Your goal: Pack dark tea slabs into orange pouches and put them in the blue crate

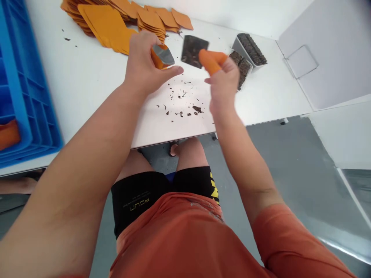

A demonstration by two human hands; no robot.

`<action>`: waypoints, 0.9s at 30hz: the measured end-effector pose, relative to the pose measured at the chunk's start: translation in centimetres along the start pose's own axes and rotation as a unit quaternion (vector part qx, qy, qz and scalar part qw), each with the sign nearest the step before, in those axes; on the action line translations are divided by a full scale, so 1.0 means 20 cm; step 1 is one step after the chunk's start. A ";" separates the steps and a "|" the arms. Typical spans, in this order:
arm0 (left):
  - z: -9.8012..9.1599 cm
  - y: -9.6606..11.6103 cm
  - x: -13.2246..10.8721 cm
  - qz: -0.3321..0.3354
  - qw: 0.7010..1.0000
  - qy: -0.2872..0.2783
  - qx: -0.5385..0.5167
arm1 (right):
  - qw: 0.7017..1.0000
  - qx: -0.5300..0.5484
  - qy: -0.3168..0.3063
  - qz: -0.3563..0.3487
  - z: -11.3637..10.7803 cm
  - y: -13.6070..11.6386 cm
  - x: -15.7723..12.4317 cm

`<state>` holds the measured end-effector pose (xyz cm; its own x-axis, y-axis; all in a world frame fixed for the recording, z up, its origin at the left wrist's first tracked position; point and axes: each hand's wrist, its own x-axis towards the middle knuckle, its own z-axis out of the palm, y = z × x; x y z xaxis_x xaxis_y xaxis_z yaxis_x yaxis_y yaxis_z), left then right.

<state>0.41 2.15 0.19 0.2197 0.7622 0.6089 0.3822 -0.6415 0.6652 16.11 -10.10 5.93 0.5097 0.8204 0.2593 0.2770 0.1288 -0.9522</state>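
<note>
My left hand [145, 61] is curled around an orange pouch [157, 58], whose open mouth shows a silvery lining. Its thumb is stretched out to the right. In my right hand [224, 83] is a thin, dark brown square piece [193, 51], pinched between fingertips covered in orange, apparently finger cots. The square hangs just right of the pouch mouth, apart from it, and is a little blurred. Stacks of flat orange pouches [102, 25] lie behind my left hand. Beyond my right hand, a container [242, 48] holds dark pieces packed on edge, beside a second one partly hidden.
Dark crumbs and flakes [197, 109] are scattered on the white table [95, 73]. A blue plastic crate [43, 100] stands at the left with something orange inside. A pale panel with a wire handle [303, 61] rises at the right. The table's front edge runs before my legs.
</note>
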 end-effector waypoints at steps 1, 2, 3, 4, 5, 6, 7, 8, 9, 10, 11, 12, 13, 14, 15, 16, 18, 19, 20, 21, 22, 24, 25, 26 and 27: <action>-0.01 0.01 0.00 -0.009 1.000 0.005 0.014 | 0.999 0.027 -0.007 0.022 0.09 0.01 -0.02; -0.02 0.01 0.00 -0.022 0.999 0.002 0.027 | 0.998 0.045 -0.019 0.036 0.16 0.02 -0.03; -0.02 0.02 -0.01 -0.035 0.999 -0.005 0.035 | 0.997 0.057 -0.024 0.042 0.22 0.04 -0.03; -0.03 0.03 -0.01 -0.044 0.998 -0.006 0.037 | 0.996 0.066 -0.028 0.046 0.26 0.05 -0.03; -0.03 0.04 -0.01 -0.053 0.998 -0.002 0.038 | 0.996 0.068 -0.031 0.042 0.29 0.07 -0.03; -0.03 0.05 -0.01 -0.062 0.997 0.008 0.042 | 0.997 0.065 -0.033 0.035 0.31 0.10 -0.02; -0.03 0.06 -0.01 -0.067 0.996 0.018 0.049 | 0.997 0.061 -0.036 0.026 0.32 0.12 -0.01; -0.03 0.07 -0.01 -0.071 0.995 0.029 0.057 | 0.998 0.054 -0.039 0.013 0.33 0.15 0.00; -0.03 0.07 -0.02 -0.072 0.994 0.040 0.066 | 0.998 0.045 -0.040 0.002 0.33 0.17 0.00; -0.03 0.08 -0.02 -0.071 0.994 0.051 0.073 | 0.999 0.035 -0.040 -0.008 0.33 0.19 0.01; -0.03 0.09 -0.02 -0.068 0.993 0.064 0.079 | 0.999 0.025 -0.041 -0.016 0.32 0.20 0.01; -0.03 0.10 -0.02 -0.061 0.992 0.077 0.085 | 0.999 0.017 -0.044 -0.019 0.31 0.21 0.02; -0.04 0.12 -0.03 -0.049 0.991 0.089 0.091 | 0.999 0.013 -0.049 -0.018 0.30 0.22 0.02; -0.04 0.13 -0.03 -0.035 0.989 0.101 0.098 | 0.998 0.014 -0.054 -0.014 0.30 0.21 0.02; -0.05 0.14 -0.03 -0.018 0.988 0.110 0.105 | 0.998 0.021 -0.058 -0.007 0.29 0.20 0.02; -0.06 0.15 -0.03 -0.001 0.986 0.121 0.110 | 0.998 0.030 -0.059 0.001 0.28 0.19 0.02; -0.07 0.16 -0.03 0.031 0.985 0.130 0.110 | 0.997 0.047 -0.059 0.015 0.26 0.17 0.02; -0.07 0.16 -0.03 0.042 0.984 0.134 0.105 | 0.997 0.049 -0.061 0.019 0.25 0.16 0.02; -0.07 0.15 -0.03 0.050 0.985 0.134 0.099 | 0.996 0.048 -0.066 0.025 0.24 0.16 0.02; -0.08 0.15 -0.03 0.058 0.986 0.127 0.094 | 0.996 0.045 -0.077 0.030 0.24 0.15 0.03; -0.08 0.14 -0.03 0.066 0.987 0.116 0.090 | 0.995 0.041 -0.088 0.032 0.23 0.16 0.03; -0.08 0.13 -0.04 0.078 0.988 0.097 0.090 | 0.994 0.034 -0.106 0.020 0.23 0.17 0.03; -0.08 0.13 -0.04 0.080 0.988 0.091 0.092 | 0.993 0.029 -0.111 0.006 0.22 0.19 0.03; -0.08 0.12 -0.04 0.077 0.988 0.088 0.096 | 0.993 0.021 -0.113 -0.011 0.23 0.20 0.03; -0.08 0.11 -0.04 0.068 0.988 0.095 0.098 | 0.993 0.011 -0.112 -0.026 0.23 0.21 0.03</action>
<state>-0.34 -0.05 1.92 0.1163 0.6280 0.7694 0.5319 -0.6936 0.4858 13.90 -6.56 1.28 0.3000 0.9153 0.2688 0.2799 0.1849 -0.9421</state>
